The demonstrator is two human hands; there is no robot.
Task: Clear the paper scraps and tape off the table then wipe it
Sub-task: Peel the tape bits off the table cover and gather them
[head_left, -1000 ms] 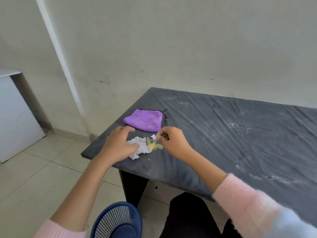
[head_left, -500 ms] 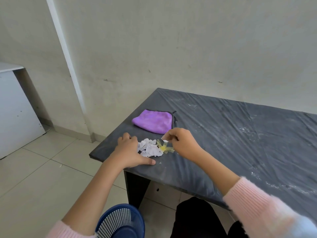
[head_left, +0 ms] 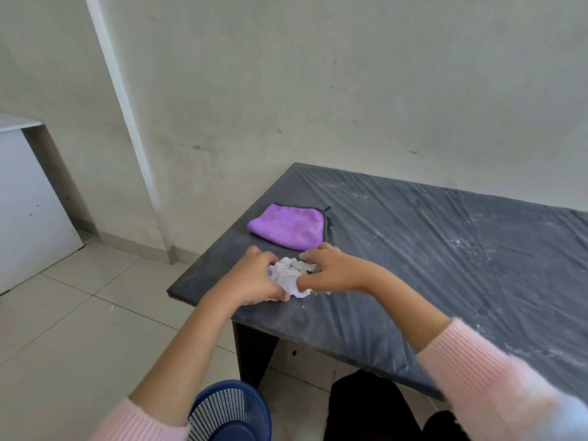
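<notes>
A small heap of white paper scraps (head_left: 289, 274) with yellowish tape (head_left: 315, 291) lies near the left front corner of the dark plastic-covered table (head_left: 429, 265). My left hand (head_left: 254, 280) cups the heap from the left, fingers curled against it. My right hand (head_left: 331, 271) presses in from the right, fingers over the scraps and tape. Both hands squeeze the heap between them on the tabletop. A folded purple cloth (head_left: 291, 230) lies just behind the hands.
A blue mesh waste basket (head_left: 227, 412) stands on the tiled floor below the table's left front edge, beside my dark-clothed knees. White dust streaks the tabletop to the right. A white cabinet (head_left: 28, 202) stands at the far left against the wall.
My right hand came down from pinching the tape and closed in on the heap. My left hand curled around the scraps. The pile is now bunched tighter between both hands.
</notes>
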